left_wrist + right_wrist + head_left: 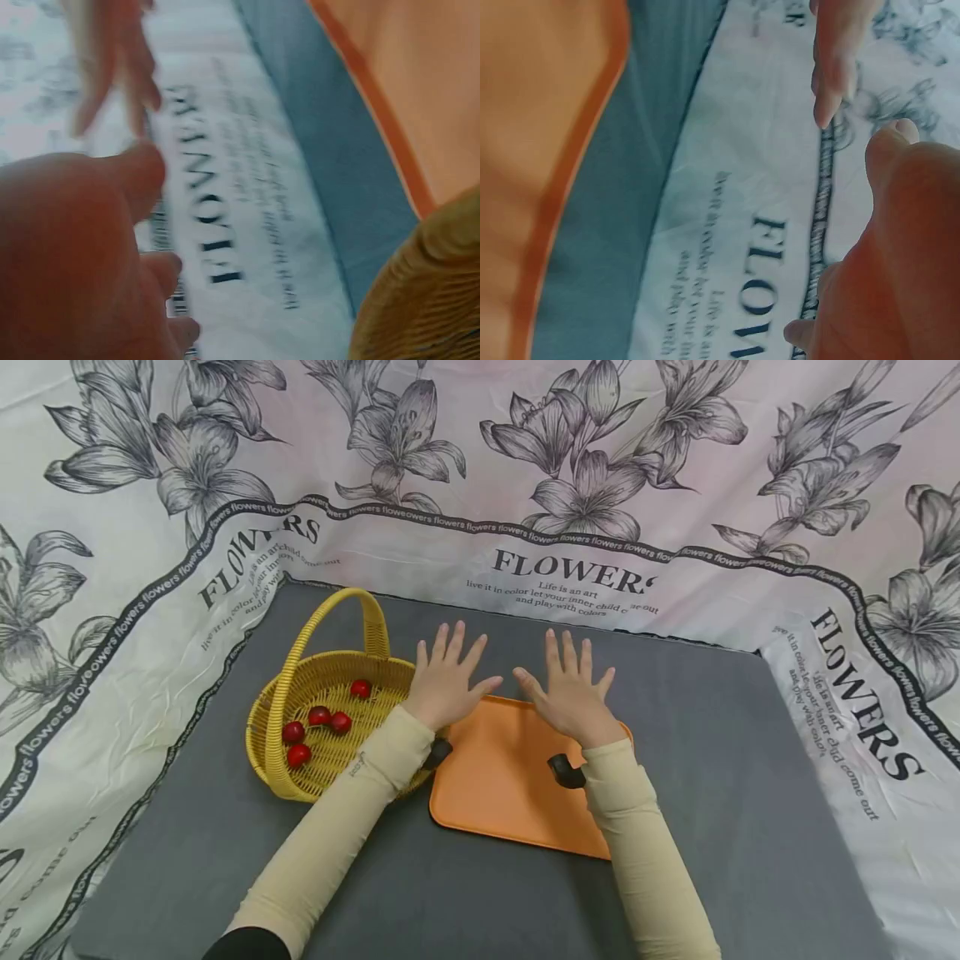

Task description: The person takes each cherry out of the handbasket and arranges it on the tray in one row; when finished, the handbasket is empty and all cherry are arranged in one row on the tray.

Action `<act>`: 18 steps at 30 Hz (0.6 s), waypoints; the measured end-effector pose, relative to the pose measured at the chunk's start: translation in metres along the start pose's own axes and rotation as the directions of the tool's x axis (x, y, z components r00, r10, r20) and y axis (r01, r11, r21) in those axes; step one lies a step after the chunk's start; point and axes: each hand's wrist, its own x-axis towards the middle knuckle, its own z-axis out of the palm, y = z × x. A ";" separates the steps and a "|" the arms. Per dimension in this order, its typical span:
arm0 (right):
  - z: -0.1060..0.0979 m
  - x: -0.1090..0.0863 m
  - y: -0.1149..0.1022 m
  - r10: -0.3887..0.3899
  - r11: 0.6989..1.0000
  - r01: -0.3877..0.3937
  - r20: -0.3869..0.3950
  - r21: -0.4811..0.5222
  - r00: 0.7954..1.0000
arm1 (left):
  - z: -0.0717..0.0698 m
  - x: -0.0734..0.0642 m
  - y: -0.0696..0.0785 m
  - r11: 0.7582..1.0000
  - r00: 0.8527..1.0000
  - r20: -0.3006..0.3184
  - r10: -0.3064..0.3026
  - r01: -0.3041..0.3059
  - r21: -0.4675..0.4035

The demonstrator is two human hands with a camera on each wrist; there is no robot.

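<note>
Left wrist: beyond the left hand [75, 240], blurred cloth [244, 217] apparently reads "FLOWERS".

The yellow oval woven basket [258, 727] holds glossy red round fruits [319, 716]; the flat orange rectangular tray [502, 777] is plain, the tabletop [720, 827] solid grey. White fabric sheeting [472, 410] carries grey-black line-drawn flowers, black lettering and faint pink patches. Long fabric sleeves [322, 847]: pale cream.

The floral cloth [472, 468] reads "FLOWERS", "Life is an art", "live it in color let your inner child come out", "and play with colors"; its black border band [480, 527] repeats "flowers".
</note>
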 end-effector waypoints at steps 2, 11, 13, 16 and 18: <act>-0.001 -0.003 -0.005 -0.026 1.000 0.026 -0.008 0.009 1.000 | -0.003 -0.022 -0.002 0.999 0.999 -0.027 0.037 -0.038 -0.033; -0.002 -0.005 -0.052 -0.284 0.959 0.283 0.033 0.028 0.958 | 0.025 -0.131 -0.021 0.977 0.978 -0.184 0.096 -0.128 -0.170; 0.001 -0.001 -0.066 -0.385 0.923 0.383 0.063 0.040 0.921 | 0.033 -0.144 -0.026 0.977 0.978 -0.190 0.084 -0.119 -0.179; 0.009 0.009 -0.088 -0.530 0.848 0.525 0.084 0.074 0.844 | 0.045 -0.153 -0.030 0.973 0.973 -0.220 0.069 -0.114 -0.200; 0.019 0.019 -0.104 -0.607 0.795 0.602 0.086 0.082 0.790 | 0.052 -0.156 -0.031 0.978 0.968 -0.242 0.061 -0.107 -0.180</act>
